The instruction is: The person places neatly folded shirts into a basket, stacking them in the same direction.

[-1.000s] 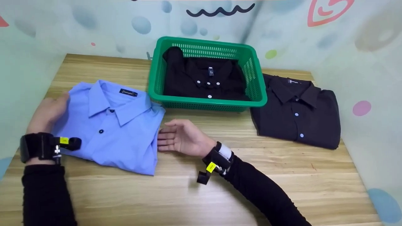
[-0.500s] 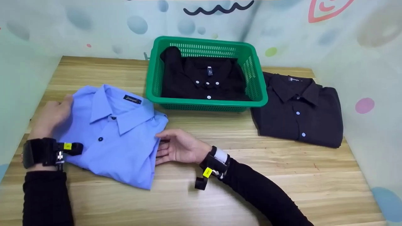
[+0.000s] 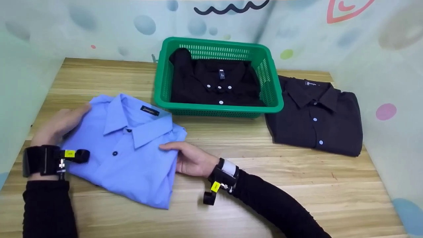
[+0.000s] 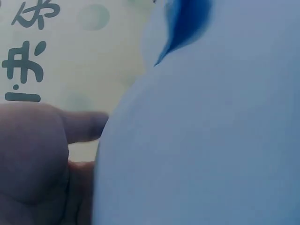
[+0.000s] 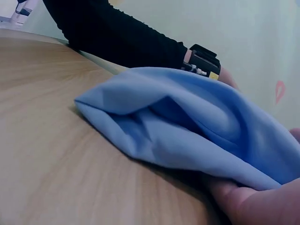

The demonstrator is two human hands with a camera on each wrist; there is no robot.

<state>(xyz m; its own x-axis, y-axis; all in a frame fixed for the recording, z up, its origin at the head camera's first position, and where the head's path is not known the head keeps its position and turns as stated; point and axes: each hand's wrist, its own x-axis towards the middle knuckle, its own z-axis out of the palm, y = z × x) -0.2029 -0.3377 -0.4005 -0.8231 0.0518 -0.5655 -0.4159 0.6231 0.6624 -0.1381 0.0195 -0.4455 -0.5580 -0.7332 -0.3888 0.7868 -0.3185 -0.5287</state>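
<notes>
1 blue shirt (image 3: 127, 165), folded: L hand (image 3: 62, 123) grips L edge, R hand (image 3: 194, 161) pinches opp.

Left hand (image 3: 62, 124) angled inward, one digit (image 3: 81, 111) straight, others hidden; right hand (image 3: 195, 161) pinching, thumb (image 3: 173, 145) uppermost, fingers hidden; both forearms (image 3: 274, 202) black-sleeved.

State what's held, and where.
The blue shirt: right hand grips one side edge, thumb on top; left hand touches the opposite edge, its grip unclear.
</notes>
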